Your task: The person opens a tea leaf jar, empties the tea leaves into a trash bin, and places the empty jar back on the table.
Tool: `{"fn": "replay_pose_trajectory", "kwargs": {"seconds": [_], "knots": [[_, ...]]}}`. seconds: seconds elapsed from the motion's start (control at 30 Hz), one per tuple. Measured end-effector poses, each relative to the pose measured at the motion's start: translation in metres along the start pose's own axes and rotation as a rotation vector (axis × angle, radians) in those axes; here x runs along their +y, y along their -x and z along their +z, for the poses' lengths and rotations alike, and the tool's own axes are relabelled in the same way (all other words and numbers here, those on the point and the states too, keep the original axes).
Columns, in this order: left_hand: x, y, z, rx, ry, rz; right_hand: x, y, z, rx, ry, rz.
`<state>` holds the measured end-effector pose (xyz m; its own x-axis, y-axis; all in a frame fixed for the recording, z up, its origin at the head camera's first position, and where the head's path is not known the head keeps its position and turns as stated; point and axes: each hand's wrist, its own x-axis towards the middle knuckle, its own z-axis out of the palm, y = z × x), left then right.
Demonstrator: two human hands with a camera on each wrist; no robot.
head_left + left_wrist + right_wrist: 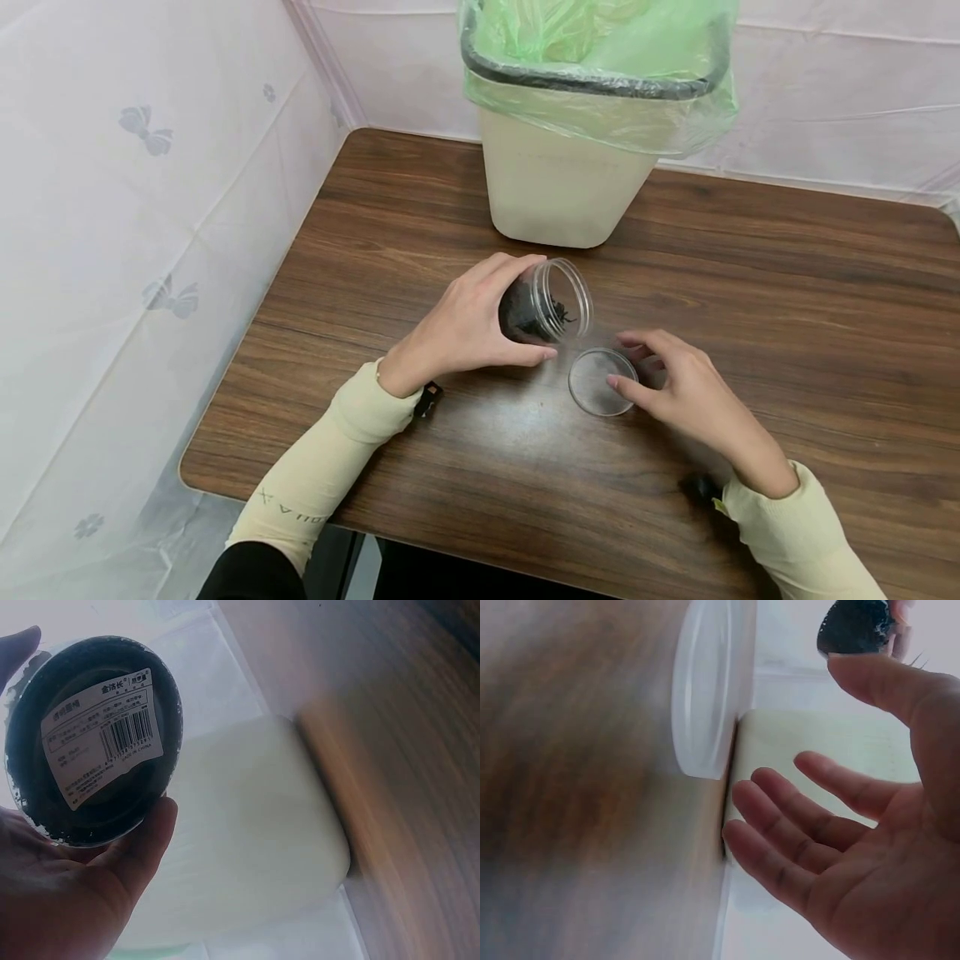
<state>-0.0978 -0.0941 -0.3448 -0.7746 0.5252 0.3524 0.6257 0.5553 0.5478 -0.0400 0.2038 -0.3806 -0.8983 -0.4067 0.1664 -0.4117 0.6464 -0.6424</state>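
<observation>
My left hand grips a clear jar round its side, thumb below and fingers above. The jar is tilted, its uncovered mouth facing right, with dark, twiggy bits inside. In the left wrist view the jar's base shows a white label with a barcode. A round clear lid lies on the table to the right of the jar. Over the lid's right side hovers my right hand, its fingers loosely bent and holding nothing. The right wrist view shows a gap between these fingers and the lid.
A cream bin lined with a green bag stands at the back of the wooden table. White patterned sheeting hangs along the left and back. The table's front edge runs below the forearms.
</observation>
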Motion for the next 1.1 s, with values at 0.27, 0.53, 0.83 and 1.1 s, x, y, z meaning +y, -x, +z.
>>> {"fn": "replay_pose_trajectory", "kwargs": {"seconds": [0.27,0.53,0.83,1.1], "knots": [[0.001,-0.001,-0.004,0.011,-0.003,-0.004,-0.008,-0.008,-0.009,0.095,-0.1,0.077],[0.001,-0.003,-0.007,0.013,0.011,-0.009,-0.016,-0.014,-0.016,0.151,-0.155,0.124],[0.002,-0.004,-0.01,0.037,0.002,-0.011,-0.025,-0.021,-0.022,0.197,-0.223,0.135],[0.003,-0.007,-0.014,0.035,-0.001,-0.02,-0.029,-0.025,-0.029,0.238,-0.237,0.116]]}}
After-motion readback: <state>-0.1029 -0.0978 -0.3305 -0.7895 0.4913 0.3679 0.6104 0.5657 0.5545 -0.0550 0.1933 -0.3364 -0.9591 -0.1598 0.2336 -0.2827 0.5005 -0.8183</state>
